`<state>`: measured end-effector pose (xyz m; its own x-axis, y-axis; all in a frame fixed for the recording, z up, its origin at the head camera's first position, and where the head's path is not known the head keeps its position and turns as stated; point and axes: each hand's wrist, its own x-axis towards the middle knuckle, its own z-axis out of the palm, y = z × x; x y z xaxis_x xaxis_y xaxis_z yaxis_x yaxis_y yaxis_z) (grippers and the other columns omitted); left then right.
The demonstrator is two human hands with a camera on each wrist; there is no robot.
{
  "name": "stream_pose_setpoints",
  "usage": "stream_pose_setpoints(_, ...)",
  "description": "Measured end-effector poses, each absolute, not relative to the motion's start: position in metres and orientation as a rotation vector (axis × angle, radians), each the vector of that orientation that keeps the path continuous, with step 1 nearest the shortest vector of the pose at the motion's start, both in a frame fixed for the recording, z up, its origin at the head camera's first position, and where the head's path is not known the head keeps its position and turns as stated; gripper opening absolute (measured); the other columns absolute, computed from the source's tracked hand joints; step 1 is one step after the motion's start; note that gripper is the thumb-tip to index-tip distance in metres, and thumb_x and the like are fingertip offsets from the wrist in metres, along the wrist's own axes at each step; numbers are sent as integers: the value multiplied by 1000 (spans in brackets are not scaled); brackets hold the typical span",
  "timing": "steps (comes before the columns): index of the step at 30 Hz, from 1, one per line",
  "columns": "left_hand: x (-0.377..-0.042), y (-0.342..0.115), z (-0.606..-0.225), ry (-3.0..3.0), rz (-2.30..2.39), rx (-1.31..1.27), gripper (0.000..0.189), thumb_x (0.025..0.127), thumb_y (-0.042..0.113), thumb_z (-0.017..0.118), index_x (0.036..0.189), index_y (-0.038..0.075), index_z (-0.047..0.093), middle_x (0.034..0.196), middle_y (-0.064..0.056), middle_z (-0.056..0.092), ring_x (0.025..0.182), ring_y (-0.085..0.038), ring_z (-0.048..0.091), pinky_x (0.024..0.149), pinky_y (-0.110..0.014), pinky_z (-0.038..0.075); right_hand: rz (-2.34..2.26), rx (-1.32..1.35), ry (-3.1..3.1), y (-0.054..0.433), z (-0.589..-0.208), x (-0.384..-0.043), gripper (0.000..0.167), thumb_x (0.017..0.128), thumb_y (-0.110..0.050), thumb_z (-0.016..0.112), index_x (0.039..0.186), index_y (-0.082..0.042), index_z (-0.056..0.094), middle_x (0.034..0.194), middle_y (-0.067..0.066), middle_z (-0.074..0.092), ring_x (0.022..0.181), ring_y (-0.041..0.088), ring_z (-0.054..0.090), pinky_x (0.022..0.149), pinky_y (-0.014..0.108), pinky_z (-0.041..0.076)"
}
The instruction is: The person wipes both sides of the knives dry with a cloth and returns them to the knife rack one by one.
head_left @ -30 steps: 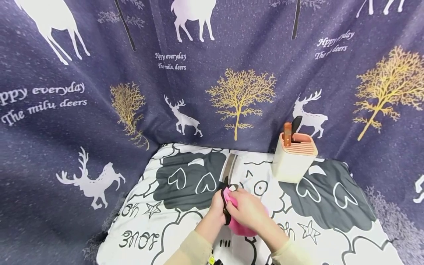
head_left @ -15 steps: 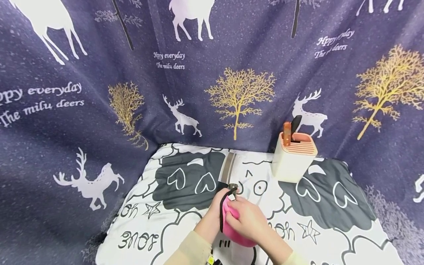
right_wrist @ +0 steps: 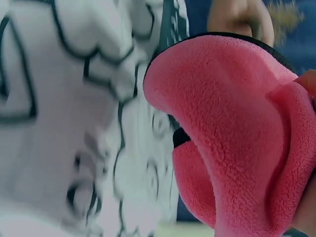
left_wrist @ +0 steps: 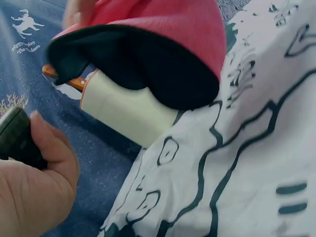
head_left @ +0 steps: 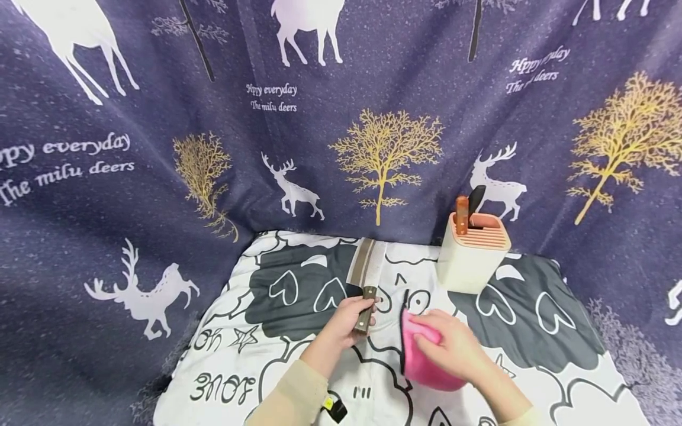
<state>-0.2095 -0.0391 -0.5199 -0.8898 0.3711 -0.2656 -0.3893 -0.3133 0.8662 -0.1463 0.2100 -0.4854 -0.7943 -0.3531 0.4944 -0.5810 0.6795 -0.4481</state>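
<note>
My left hand (head_left: 347, 319) grips the dark handle (head_left: 365, 316) of a cleaver, whose broad blade (head_left: 367, 260) points away toward the back curtain. In the left wrist view only the end of that handle (left_wrist: 17, 136) shows beside the thumb. To the right, my right hand (head_left: 450, 343) pinches a pink fleece cloth (head_left: 428, 370) with a black edge. It hangs in a fold below the fingers, apart from the cleaver. The right wrist view is largely filled by the fuzzy pink cloth (right_wrist: 232, 113); the left wrist view shows its dark underside (left_wrist: 163, 74).
A cream knife block (head_left: 469, 266) with a slotted orange top stands at the back right, holding a brown-handled knife (head_left: 462, 216) and a black handle (head_left: 476, 199). A patterned black-and-white sheet (head_left: 224, 355) covers the surface. Behind it hangs a dark blue deer curtain (head_left: 341, 171).
The two hands have drawn apart. My right hand has carried the pink cloth rightward, off the cleaver, and the handle in my left hand has come into sight.
</note>
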Motion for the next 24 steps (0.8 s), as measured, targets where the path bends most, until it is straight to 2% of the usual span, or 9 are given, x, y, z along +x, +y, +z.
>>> stream_pose_setpoints(3,-211,-45,-521,1520,2120,55,28,108,29,50,121,6,60,80,4,57,54,-4,55,39,-19,39,862,580,-2513,241,-488,-146,35,78,-15,84,112,-22,79,83,-19,65,72,-3,56,64,16,44)
stream_pose_setpoints(5,-212,-50,-520,1567,2044,99,31,109,33,48,124,8,59,77,3,57,54,-6,56,38,-19,39,840,453,-2544,261,-490,-144,33,80,-17,84,113,-20,79,88,-12,72,78,8,65,70,19,47)
stream_pose_setpoints(8,-213,-56,-520,1611,1962,154,35,110,35,48,129,7,57,74,0,58,53,-8,57,36,-18,35,784,244,-2626,289,-493,-143,33,86,-24,81,118,-16,77,106,4,78,97,29,73,84,36,53)
stream_pose_setpoints(10,-215,-59,-519,1628,1931,171,36,109,33,50,129,5,57,75,-1,59,52,-9,58,35,-18,33,735,101,-2696,308,-494,-144,37,92,-31,74,124,-13,73,118,17,74,108,43,69,88,51,53)
stream_pose_setpoints(12,-217,-62,-517,1657,1918,167,36,106,32,56,129,4,58,75,-2,61,51,-9,59,34,-17,32,691,-25,-2748,323,-496,-148,41,95,-36,68,128,-11,70,126,26,68,114,51,63,87,62,50)
stream_pose_setpoints(14,-218,-63,-516,1704,1904,157,37,104,29,61,127,2,59,74,-3,62,51,-8,60,34,-17,31,651,-136,-2794,336,-500,-151,46,98,-40,62,133,-10,67,131,31,63,117,56,59,84,67,49)
stream_pose_setpoints(17,-219,-64,-516,1810,1877,120,33,98,22,67,123,0,63,72,-1,63,50,-8,59,35,-18,33,622,-228,-2852,349,-516,-157,52,99,-44,57,136,-9,64,132,34,60,118,58,56,80,68,49)
stream_pose_setpoints(21,-218,-64,-516,1967,1820,102,20,88,9,65,106,0,68,64,0,60,47,-11,57,40,-21,40,651,-211,-2994,361,-547,-159,58,101,-49,54,136,-3,62,130,35,62,117,59,58,80,67,52)
stream_pose_setpoints(24,-217,-65,-516,2023,1791,114,19,80,4,62,97,1,68,63,-1,58,47,-12,55,43,-23,45,682,-180,-3079,364,-565,-161,62,102,-52,53,135,-1,62,129,33,64,116,58,60,82,66,53)
